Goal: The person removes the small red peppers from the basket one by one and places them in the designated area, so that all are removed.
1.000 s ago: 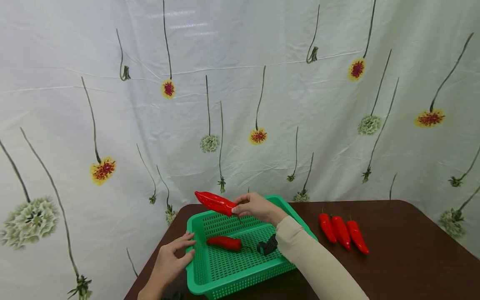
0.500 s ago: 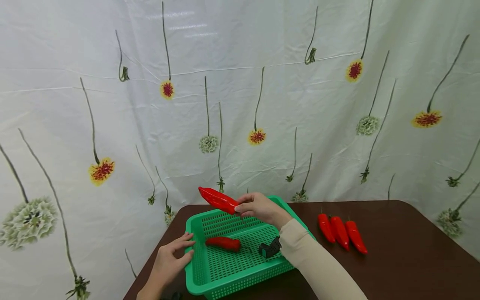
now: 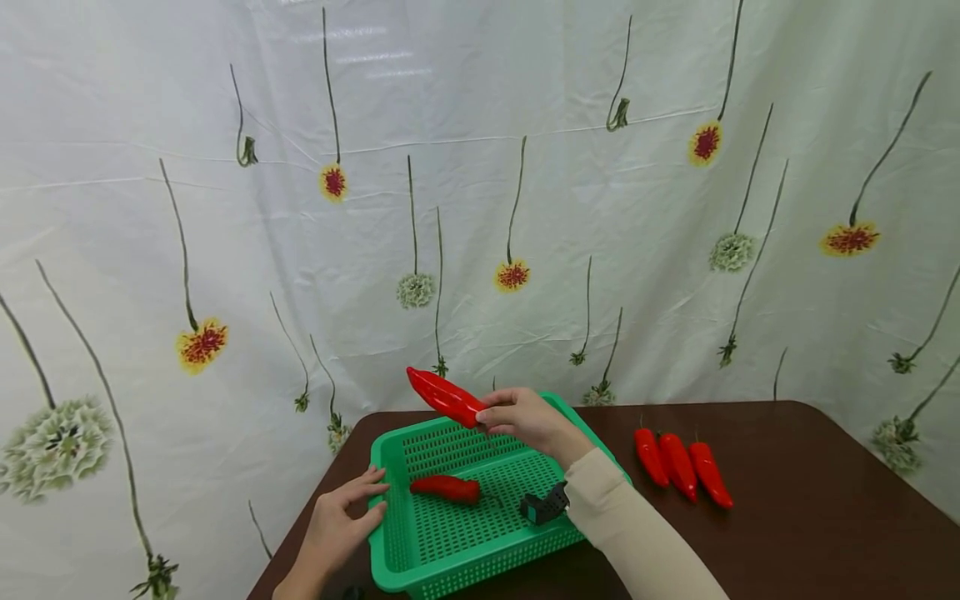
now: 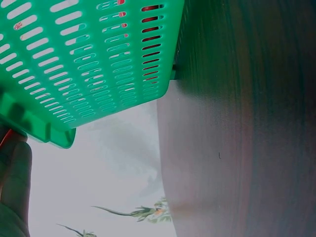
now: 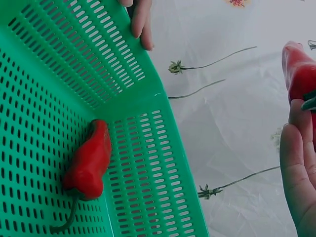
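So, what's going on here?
A person's right hand holds up a red pepper near its stem end, clear of the green basket. The left hand rests against the basket's left rim. A second pepper lies inside, and three more peppers lie side by side on the dark table to the right.

Dark brown table (image 3: 810,467), the supporting surface, with rounded far corners and, in the left wrist view, faint lengthwise streaks. On its left part stands a rectangular green basket (image 3: 480,557) with perforated walls, set at a slant to the table's far edge. To the right of the basket, apart from it, lie three red peppers (image 3: 678,467), side by side in a slanting row, stem ends toward the far edge.
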Demonstrator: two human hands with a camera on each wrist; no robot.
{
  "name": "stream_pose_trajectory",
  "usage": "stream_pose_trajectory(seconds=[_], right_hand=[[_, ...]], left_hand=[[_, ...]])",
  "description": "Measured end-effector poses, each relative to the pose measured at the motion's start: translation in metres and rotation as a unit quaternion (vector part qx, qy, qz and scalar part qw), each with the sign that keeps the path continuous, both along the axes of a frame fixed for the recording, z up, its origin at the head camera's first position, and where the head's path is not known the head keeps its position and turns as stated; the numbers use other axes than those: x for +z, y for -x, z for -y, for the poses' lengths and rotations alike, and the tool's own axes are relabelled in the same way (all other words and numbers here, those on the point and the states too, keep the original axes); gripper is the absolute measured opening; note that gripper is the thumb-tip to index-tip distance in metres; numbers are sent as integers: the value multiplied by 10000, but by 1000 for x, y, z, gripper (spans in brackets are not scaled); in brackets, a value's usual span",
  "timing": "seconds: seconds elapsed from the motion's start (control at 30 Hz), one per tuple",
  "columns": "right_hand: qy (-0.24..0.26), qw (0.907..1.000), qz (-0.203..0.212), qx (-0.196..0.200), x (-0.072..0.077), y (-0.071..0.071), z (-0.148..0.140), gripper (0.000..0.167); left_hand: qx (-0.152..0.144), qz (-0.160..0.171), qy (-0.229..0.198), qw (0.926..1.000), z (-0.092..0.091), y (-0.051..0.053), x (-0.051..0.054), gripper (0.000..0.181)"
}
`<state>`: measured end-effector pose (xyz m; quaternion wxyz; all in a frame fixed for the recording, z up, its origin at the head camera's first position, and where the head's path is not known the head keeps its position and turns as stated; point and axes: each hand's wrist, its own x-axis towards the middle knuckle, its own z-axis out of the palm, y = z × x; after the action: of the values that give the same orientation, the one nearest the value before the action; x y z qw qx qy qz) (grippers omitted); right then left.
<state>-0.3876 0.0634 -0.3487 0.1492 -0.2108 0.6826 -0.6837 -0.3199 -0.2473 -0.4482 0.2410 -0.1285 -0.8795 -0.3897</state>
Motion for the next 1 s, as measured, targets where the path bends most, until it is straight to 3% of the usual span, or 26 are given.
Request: stream_pose_trajectory(seconds=[1.0], right_hand=[[492,9987,-78,-94,-23,-22,-26,38]], left_hand=[[87,-9,6,10000,0,1,1,24]])
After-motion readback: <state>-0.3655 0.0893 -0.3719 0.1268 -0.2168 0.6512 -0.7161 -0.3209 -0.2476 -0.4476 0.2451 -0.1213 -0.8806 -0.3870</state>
